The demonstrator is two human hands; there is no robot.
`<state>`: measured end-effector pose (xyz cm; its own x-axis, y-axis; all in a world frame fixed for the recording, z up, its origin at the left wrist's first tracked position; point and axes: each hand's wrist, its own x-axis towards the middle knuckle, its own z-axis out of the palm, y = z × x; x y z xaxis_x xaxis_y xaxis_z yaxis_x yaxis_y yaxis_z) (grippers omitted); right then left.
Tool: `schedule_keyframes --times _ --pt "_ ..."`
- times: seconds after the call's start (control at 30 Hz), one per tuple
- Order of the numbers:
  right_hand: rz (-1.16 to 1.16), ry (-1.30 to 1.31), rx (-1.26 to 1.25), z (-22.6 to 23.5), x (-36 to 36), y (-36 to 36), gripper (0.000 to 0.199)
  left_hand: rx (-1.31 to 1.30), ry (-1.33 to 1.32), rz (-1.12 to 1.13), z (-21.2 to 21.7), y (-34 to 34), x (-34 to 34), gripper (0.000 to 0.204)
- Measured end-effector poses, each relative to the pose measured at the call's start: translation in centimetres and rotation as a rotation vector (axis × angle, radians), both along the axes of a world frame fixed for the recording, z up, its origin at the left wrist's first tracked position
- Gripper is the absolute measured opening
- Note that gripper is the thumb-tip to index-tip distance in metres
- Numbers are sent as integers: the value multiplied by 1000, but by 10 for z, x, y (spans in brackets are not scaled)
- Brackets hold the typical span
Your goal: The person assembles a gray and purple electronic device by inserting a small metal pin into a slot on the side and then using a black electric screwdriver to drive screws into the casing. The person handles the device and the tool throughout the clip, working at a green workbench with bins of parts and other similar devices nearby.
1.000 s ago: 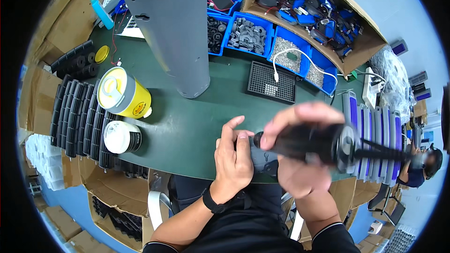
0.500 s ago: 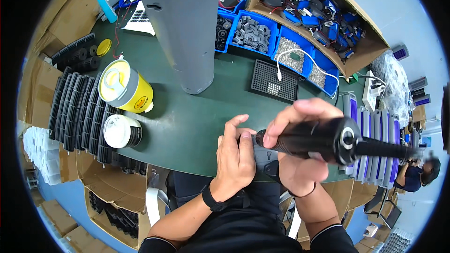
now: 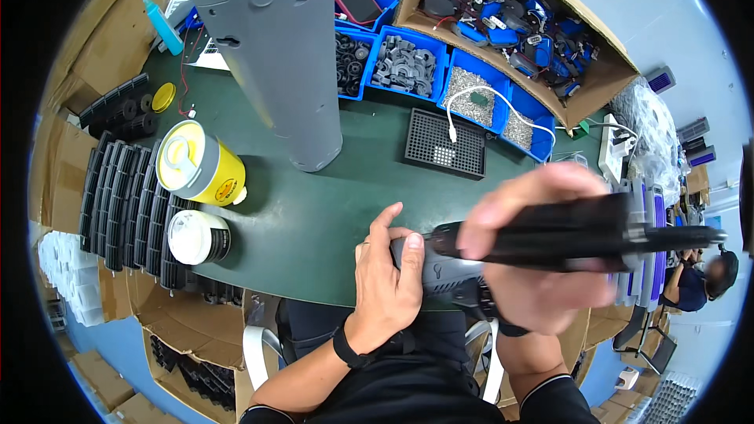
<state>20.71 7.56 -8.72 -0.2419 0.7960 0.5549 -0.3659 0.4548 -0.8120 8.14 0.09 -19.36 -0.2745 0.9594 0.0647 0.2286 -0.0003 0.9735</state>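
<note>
My right hand (image 3: 538,294), blurred by motion, wraps round a black electric screwdriver (image 3: 561,237) with a dark cord at its right end. The screwdriver lies nearly level in the picture, its tip end toward my left hand. My left hand (image 3: 386,279) closes on a grey plastic housing (image 3: 449,273) at the table's near edge, thumb on top and index finger stretched forward. A keyhole slot and small vents show on the housing. Whether the screwdriver's tip touches it I cannot tell.
A tall grey casing (image 3: 275,71) stands beyond my hands. Left are a yellow-grey canister (image 3: 216,173), a white-lidded jar (image 3: 198,237) and black roller parts (image 3: 129,204). Blue bins (image 3: 404,63), a black screw tray (image 3: 445,144) and a cardboard box (image 3: 609,63) line the back.
The screwdriver has swung to a more level position, and my right hand has shifted slightly right. More of the housing shows. The whole scene has slid a little left in the view.
</note>
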Motion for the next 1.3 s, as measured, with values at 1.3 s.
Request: schedule_keyframes --times 1.3 --pt "-288 -242 -100 -15 20 -5 101 -57 -11 -9 20 6 -51 38"
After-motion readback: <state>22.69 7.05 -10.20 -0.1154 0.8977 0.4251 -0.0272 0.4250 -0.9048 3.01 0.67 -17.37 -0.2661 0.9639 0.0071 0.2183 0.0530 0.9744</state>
